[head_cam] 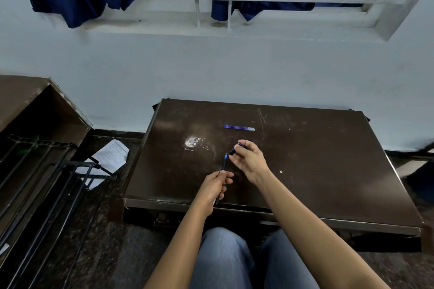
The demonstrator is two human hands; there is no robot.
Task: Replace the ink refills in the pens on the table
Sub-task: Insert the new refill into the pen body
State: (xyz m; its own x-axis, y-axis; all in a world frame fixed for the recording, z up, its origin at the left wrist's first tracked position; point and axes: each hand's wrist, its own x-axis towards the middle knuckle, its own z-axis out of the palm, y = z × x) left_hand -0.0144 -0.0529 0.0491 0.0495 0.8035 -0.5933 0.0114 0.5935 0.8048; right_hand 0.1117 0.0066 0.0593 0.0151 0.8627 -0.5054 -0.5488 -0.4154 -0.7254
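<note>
My left hand [215, 186] grips a dark pen barrel [223, 164] with a blue refill tip sticking out of its far end, pointing away from me. Just to its right, my right hand [250, 162] pinches a small dark pen piece with blue on it [237, 146], held apart from the barrel's tip. Both hands hover over the dark brown table [317, 159]. Farther back on the table lie a few blue ink refills [238, 127] side by side, their white ends to the right.
A shiny smudge [193, 142] marks the tabletop left of my hands. On the floor to the left lie black metal racks [47, 183] and printed paper sheets [112, 155]. A white wall and a barred window with blue curtains stand behind the table.
</note>
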